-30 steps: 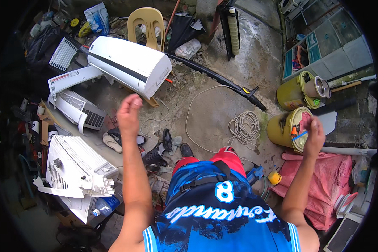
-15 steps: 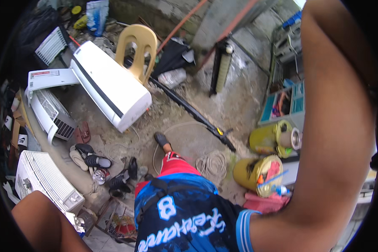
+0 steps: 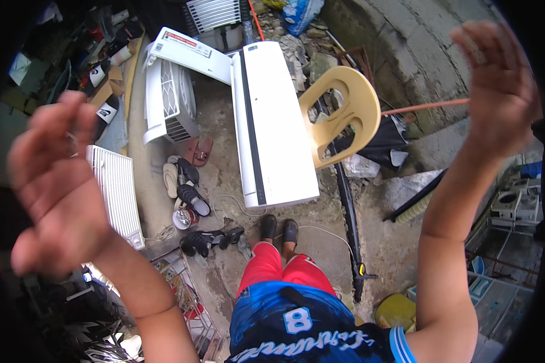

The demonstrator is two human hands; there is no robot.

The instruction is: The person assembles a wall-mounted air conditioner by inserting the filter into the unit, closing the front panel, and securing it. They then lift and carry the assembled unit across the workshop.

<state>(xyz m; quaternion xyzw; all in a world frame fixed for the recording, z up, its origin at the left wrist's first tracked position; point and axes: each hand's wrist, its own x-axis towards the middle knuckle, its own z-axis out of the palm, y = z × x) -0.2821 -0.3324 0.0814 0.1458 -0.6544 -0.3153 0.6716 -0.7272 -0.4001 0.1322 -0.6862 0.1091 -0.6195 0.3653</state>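
My left hand (image 3: pixel 60 187) is raised at the left, palm showing, fingers apart and slightly bent, blurred by motion, with nothing in it. At the upper right, my right hand (image 3: pixel 499 85) is lifted too, fingers spread and holding nothing. Between them, a long white wall air-conditioner unit (image 3: pixel 275 121) rests on a tan plastic chair (image 3: pixel 363 115), whose seat is mostly hidden. A white flat cover panel (image 3: pixel 191 54) meets the unit's far left end. Neither hand touches the unit.
A white appliance casing (image 3: pixel 169 103) and a louvred white panel (image 3: pixel 112 187) stand left. Shoes (image 3: pixel 191 196) lie along the ledge. A black bar (image 3: pixel 348 230) runs along the concrete floor at right, near a yellow-green container (image 3: pixel 396 311). A cord (image 3: pixel 321 228) trails by my feet.
Both my hands have come into view, raised on either side. The view has turned, so the air-conditioner unit and chair now sit nearer the middle. My two feet now stand side by side.
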